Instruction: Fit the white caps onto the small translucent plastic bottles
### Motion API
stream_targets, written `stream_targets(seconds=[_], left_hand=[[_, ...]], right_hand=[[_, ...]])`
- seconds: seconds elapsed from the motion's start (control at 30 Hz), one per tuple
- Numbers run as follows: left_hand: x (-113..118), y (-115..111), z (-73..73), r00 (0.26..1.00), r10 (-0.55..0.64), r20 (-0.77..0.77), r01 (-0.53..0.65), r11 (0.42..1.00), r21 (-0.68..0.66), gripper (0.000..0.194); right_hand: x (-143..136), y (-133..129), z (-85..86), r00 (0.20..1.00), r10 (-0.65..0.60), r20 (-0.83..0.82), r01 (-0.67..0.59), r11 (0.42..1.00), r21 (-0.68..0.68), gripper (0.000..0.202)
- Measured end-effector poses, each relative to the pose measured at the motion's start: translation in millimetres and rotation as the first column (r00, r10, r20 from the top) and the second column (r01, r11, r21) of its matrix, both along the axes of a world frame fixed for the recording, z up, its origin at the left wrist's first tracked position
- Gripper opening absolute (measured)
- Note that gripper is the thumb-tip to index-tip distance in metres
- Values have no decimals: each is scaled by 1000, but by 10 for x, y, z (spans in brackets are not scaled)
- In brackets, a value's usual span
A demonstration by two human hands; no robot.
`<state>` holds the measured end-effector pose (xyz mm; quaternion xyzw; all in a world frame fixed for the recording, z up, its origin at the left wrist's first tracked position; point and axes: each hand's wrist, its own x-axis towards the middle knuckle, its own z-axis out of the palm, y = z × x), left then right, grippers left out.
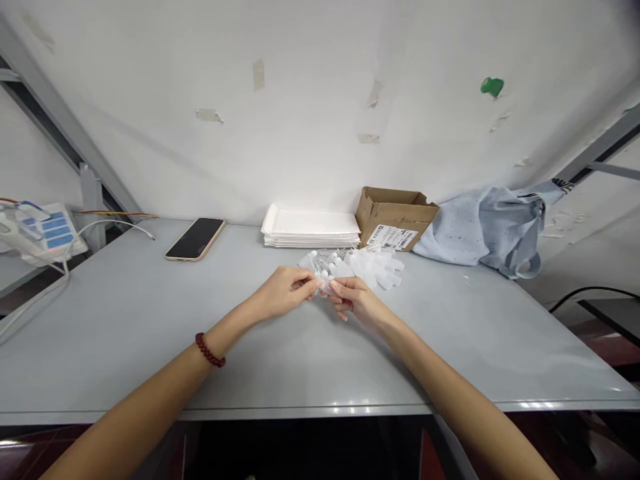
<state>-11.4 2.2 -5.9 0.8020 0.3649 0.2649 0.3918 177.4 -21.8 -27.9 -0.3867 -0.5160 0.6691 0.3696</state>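
Observation:
Several small translucent white plastic pieces (pixel 373 265) lie in a loose pile on the grey table (pixel 250 373), with thin white strands among them. At the pile's near left side my left hand (pixel 287 290) pinches a small white piece (pixel 325 285) between thumb and forefinger. My right hand (pixel 353 298) grips the same white piece from the right, its other fingers curled below. The fingertips of both hands nearly meet, and they partly cover the piece.
Behind the pile stand a stack of white envelopes (pixel 313 227) and an open cardboard box (pixel 395 220). A light blue cloth bag (pixel 480 227) lies at the right. A phone (pixel 196 239), a white cable (pixel 120 222) and a power strip (pixel 55 230) are at the left.

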Motion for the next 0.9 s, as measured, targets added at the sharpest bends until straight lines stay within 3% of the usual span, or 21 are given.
stream_targets(seconds=[0.13,0.23,0.3,0.37,0.47,0.57,0.67,0.77,0.9], left_hand=[[18,-40,26,999,21,40,-24,997,76,31],[48,-52,3,994,102,45,-104,994,44,33],[67,-54,-22,990,138,36,-138,990,17,34],[84,-58,-44,989,143,40,-143,990,-5,36],[101,-62,-65,989,133,71,-129,990,-65,37],[95,-37,-60,974,182,137,-158,973,-167,39],[64,24,-37,940,284,188,-241,945,-223,36],[26,81,-12,914,347,212,-298,926,-233,30],[3,87,8,921,303,244,-253,943,-217,38]], right_hand=[[0,-6,9,997,45,-63,-49,997,-59,38],[-44,-33,-20,994,-48,94,32,986,166,35],[-76,-57,-66,939,-225,259,104,906,410,33],[-100,-76,-123,860,-361,360,83,796,600,35],[-115,-86,-180,839,-384,386,13,723,691,28],[-111,-75,-153,896,-339,286,97,779,620,24],[-96,-59,-61,960,-269,76,212,878,430,24],[-74,-44,19,976,-199,-88,213,955,207,22],[-54,-33,45,960,-161,-229,169,985,17,18]])
